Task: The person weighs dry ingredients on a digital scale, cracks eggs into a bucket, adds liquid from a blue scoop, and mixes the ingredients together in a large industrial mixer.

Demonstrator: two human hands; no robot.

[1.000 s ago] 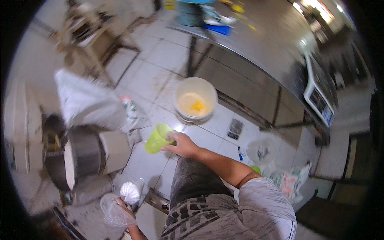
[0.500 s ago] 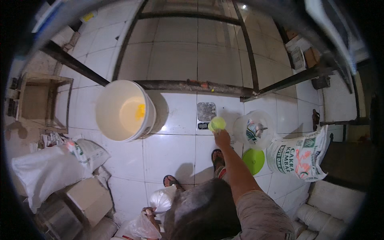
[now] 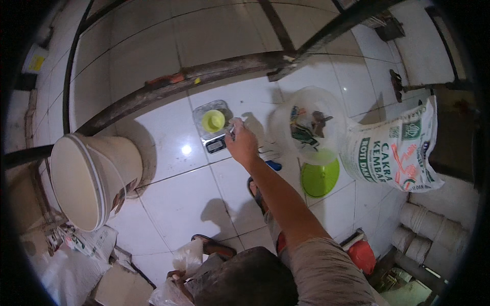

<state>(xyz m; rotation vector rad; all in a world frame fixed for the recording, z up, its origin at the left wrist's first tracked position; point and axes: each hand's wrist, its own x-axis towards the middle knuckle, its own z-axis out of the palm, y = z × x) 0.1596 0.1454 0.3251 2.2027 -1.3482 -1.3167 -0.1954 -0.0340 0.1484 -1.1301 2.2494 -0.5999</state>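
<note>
A small pale yellow-green cup (image 3: pixel 213 120) stands on a metal digital scale (image 3: pixel 202 109) on the floor. My right hand (image 3: pixel 241 140) is just right of the cup and appears free of it, fingers loosely bent and a little apart. At the bottom, partly hidden by my leg, my left hand (image 3: pixel 177 275) grips a clear plastic bag (image 3: pixel 166 291), beside a bag of white powder (image 3: pixel 186 252). Right of the scale are a translucent tub (image 3: pixel 311 127) holding small mixed items, a green lid (image 3: pixel 320 182) and a printed white sack (image 3: pixel 388 153).
A white bucket (image 3: pixel 76 183) stands at left, above sacks and cardboard (image 3: pixel 117 285). A dark metal frame (image 3: pixel 224 66) crosses the far side. At lower right are pale rolled bundles (image 3: pixel 429 229) and a red object (image 3: pixel 360 255). My sandalled feet are below the scale.
The cup has gone from my right hand onto the scale, and that hand now appears released from it. The view has turned down toward the scale. My left hand still grips the bag.
</note>
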